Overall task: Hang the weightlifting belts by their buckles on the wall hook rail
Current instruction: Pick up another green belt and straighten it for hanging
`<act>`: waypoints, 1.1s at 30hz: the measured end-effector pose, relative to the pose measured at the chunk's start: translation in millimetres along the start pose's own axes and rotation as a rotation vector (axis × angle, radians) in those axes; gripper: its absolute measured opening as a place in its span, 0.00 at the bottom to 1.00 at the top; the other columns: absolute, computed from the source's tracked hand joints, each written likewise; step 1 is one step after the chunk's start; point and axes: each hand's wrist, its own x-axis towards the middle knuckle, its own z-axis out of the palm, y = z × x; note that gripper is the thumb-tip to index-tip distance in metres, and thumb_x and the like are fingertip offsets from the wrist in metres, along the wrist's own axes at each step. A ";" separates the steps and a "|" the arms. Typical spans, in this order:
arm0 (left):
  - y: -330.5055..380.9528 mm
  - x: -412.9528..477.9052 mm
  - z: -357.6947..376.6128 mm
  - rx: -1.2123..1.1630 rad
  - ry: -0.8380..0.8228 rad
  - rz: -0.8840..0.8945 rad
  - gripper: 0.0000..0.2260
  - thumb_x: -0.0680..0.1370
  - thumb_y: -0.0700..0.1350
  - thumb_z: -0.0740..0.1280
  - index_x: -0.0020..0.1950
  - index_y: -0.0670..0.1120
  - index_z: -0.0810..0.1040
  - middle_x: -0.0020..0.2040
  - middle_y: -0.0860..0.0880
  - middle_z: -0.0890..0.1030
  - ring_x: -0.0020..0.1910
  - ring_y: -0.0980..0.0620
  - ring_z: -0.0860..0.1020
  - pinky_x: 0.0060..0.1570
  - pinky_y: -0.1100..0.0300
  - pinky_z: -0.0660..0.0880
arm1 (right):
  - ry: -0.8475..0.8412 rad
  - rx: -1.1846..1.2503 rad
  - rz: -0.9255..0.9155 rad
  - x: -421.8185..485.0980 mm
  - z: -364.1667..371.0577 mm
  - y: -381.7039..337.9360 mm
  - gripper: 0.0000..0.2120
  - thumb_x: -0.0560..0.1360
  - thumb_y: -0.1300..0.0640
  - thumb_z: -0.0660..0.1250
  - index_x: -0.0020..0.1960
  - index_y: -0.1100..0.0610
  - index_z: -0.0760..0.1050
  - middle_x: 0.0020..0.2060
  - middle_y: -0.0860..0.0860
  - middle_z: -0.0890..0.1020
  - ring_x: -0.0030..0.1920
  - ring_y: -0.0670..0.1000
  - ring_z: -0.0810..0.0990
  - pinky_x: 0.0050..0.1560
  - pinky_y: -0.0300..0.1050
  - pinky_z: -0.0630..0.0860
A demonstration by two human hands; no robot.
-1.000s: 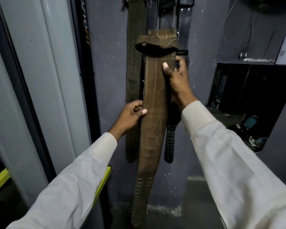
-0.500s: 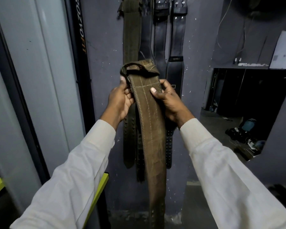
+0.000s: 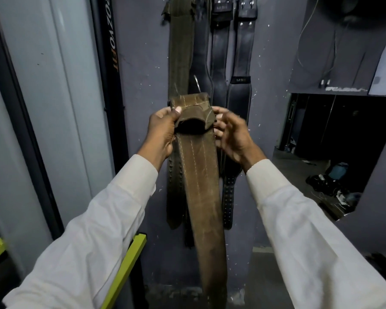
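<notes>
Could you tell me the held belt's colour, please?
The belt is olive-brown with pale stitching; head view.

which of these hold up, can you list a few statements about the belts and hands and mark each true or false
1. The left hand grips the brown belt at its folded top. True.
2. The brown belt already hangs on the wall. False: both hands hold it in front of the wall.
3. Black belts hang on the wall behind it. True.
4. The right hand is away from the brown belt. False: its fingers hold the folded top's right edge.
</notes>
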 end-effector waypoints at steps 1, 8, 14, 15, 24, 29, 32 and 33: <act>-3.6 -0.6 1.2 0.013 -0.003 0.011 0.09 0.81 0.40 0.65 0.60 0.41 0.79 0.50 0.44 0.86 0.46 0.50 0.84 0.50 0.55 0.82 | 0.036 -0.015 0.012 3.4 0.9 -5.1 0.08 0.78 0.53 0.64 0.55 0.53 0.77 0.40 0.46 0.83 0.42 0.47 0.79 0.41 0.43 0.77; -19.3 1.1 3.6 0.217 -0.062 0.083 0.12 0.80 0.39 0.66 0.63 0.50 0.74 0.59 0.44 0.83 0.57 0.46 0.83 0.58 0.49 0.81 | 0.106 -0.339 0.022 19.1 0.3 -10.9 0.11 0.79 0.66 0.63 0.59 0.56 0.76 0.51 0.52 0.82 0.44 0.48 0.82 0.35 0.39 0.79; -23.1 23.8 1.4 0.387 0.050 0.208 0.18 0.75 0.48 0.69 0.65 0.48 0.75 0.57 0.49 0.84 0.57 0.48 0.83 0.60 0.45 0.79 | 0.128 -0.265 -0.076 39.9 4.7 -0.6 0.17 0.79 0.67 0.63 0.66 0.58 0.75 0.51 0.51 0.84 0.48 0.45 0.83 0.44 0.36 0.81; -19.7 24.1 1.7 0.397 0.071 0.235 0.14 0.77 0.45 0.69 0.62 0.50 0.75 0.55 0.50 0.83 0.56 0.48 0.83 0.60 0.46 0.80 | 0.120 -0.261 -0.085 46.1 6.8 0.6 0.18 0.79 0.67 0.63 0.67 0.59 0.74 0.51 0.50 0.84 0.48 0.45 0.83 0.46 0.36 0.81; -10.8 112.9 -27.3 0.399 0.075 0.350 0.12 0.78 0.40 0.68 0.61 0.48 0.79 0.49 0.51 0.86 0.50 0.51 0.85 0.54 0.50 0.82 | 0.113 -0.282 -0.152 138.7 30.3 18.5 0.19 0.78 0.66 0.66 0.69 0.58 0.73 0.55 0.54 0.84 0.52 0.47 0.84 0.45 0.36 0.79; 6.7 209.8 -43.0 0.316 0.038 0.417 0.12 0.79 0.40 0.68 0.54 0.58 0.78 0.47 0.48 0.85 0.50 0.51 0.84 0.52 0.53 0.81 | 0.122 -0.336 -0.286 229.8 47.5 14.4 0.21 0.78 0.65 0.67 0.70 0.60 0.72 0.57 0.54 0.83 0.57 0.50 0.83 0.54 0.40 0.80; 23.5 273.8 -46.7 0.261 0.034 0.478 0.13 0.78 0.43 0.69 0.58 0.58 0.78 0.48 0.52 0.85 0.53 0.51 0.84 0.55 0.53 0.80 | 0.140 -0.355 -0.389 293.3 58.1 6.7 0.19 0.77 0.66 0.67 0.68 0.60 0.74 0.51 0.52 0.85 0.51 0.47 0.84 0.49 0.42 0.81; 28.2 287.6 -45.2 0.261 0.039 0.493 0.17 0.76 0.46 0.70 0.64 0.55 0.76 0.51 0.52 0.85 0.54 0.51 0.83 0.57 0.51 0.80 | 0.140 -0.349 -0.415 303.1 59.7 1.6 0.18 0.77 0.67 0.67 0.67 0.60 0.75 0.49 0.50 0.85 0.48 0.46 0.84 0.45 0.40 0.80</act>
